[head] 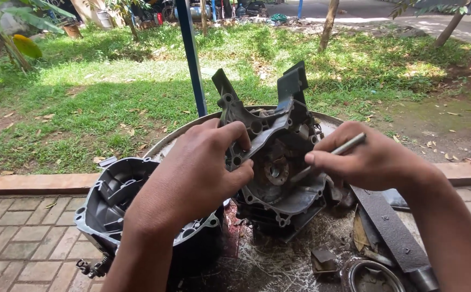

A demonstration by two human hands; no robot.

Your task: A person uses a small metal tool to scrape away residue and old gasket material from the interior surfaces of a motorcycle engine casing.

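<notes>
A dark grey cast-metal engine casing [278, 135] stands tilted upright on a round metal tray [189, 128]. My left hand [203, 167] grips the casing's left edge, fingers curled over its rim. My right hand [368, 159] holds a thin metal rod [343, 146] like a pen, its lower end pointing into the casing near the round bearing hub [274, 170]. Both forearms reach in from the bottom of the view.
A second casing half [111, 197] lies open side up at the left. A flat dark metal bar [389, 227], a small block [323, 260] and a shiny ring [370, 273] lie at the lower right. Brick paving surrounds the tray; a blue pole [192, 54] and grass stand behind.
</notes>
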